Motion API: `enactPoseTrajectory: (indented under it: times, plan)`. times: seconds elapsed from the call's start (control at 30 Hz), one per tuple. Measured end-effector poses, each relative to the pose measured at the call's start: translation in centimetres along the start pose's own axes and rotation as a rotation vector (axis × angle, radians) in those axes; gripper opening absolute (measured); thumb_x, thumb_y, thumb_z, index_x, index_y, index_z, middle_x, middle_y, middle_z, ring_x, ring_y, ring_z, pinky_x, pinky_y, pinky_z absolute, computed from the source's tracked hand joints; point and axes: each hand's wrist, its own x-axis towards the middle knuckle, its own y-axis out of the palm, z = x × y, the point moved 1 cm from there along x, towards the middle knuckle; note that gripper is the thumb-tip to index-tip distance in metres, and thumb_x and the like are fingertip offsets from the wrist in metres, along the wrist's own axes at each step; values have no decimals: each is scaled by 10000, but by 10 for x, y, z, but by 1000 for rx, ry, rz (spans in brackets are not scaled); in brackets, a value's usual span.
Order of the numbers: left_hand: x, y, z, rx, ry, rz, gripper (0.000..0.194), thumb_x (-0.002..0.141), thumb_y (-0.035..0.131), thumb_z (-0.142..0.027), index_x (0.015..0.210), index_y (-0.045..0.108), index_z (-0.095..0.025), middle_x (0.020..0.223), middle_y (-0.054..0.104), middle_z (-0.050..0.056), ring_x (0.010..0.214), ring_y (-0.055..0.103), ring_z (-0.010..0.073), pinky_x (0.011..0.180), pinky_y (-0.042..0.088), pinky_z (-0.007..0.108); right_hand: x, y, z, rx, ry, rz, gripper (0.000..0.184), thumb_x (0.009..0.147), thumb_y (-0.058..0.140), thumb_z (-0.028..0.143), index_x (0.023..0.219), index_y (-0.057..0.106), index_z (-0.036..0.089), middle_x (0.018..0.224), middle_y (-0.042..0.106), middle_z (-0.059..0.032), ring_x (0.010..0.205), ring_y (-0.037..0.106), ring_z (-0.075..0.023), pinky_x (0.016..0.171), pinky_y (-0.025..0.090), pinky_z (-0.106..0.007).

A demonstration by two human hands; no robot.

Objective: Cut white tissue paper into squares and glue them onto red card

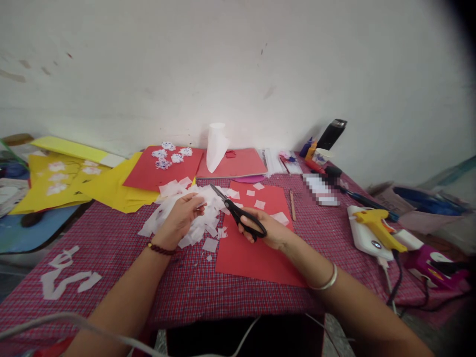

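My right hand (266,225) grips a pair of black-handled scissors (231,206) by the finger loops, and the blades point up and left toward my other hand. With its fingertips pinched together, my left hand (184,215) holds a small piece of white tissue paper (200,199) just left of the blades. A loose heap of cut white tissue pieces (203,229) lies under and around that hand. Beneath the scissors is a red paper sheet (243,260), with several small white squares scattered on its upper part.
Red paper with blue-speckled white flowers (161,153) lies at the back, beside a white tissue roll (216,144). Yellow sheets (119,191) are on the left, near a crumpled white strip (55,282). On the right are a yellow glue gun (379,228), a black bottle (332,134) and cables.
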Motion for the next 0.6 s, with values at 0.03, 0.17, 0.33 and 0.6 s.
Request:
enactPoseTrajectory:
  times: [0.03, 0.17, 0.33, 0.6]
  plan:
    - [1, -1, -1, -1, -3, -32, 281, 563, 823, -250, 659, 578, -149, 639, 577, -21, 590, 549, 90, 549, 429, 203, 0, 0, 1, -1, -1, 6, 503, 777, 736, 550, 1035, 559, 156, 744, 596, 9, 497, 511, -69, 452, 378, -204]
    - [5, -4, -6, -81, 30, -146, 296, 541, 824, -233, 646, 559, -153, 597, 564, -33, 555, 508, 72, 533, 408, 187, -2, 0, 3, 5, 39, 66, 524, 769, 722, 594, 991, 544, 154, 836, 607, -20, 589, 548, -82, 537, 409, -223]
    - [3, -1, -8, -179, 35, -139, 296, 536, 839, -192, 699, 597, -146, 647, 598, -24, 599, 540, 70, 575, 442, 180, -2, 2, 3, -37, 69, 130, 539, 786, 723, 566, 1088, 541, 158, 834, 592, -16, 616, 526, -86, 546, 386, -219]
    - [-5, 9, 0, -92, -42, 1, 280, 594, 839, -239, 694, 597, -140, 648, 583, -16, 606, 543, 78, 583, 437, 195, 1, 5, 0, -39, 55, 123, 492, 783, 738, 540, 1031, 552, 157, 792, 572, 6, 570, 495, -65, 510, 335, -203]
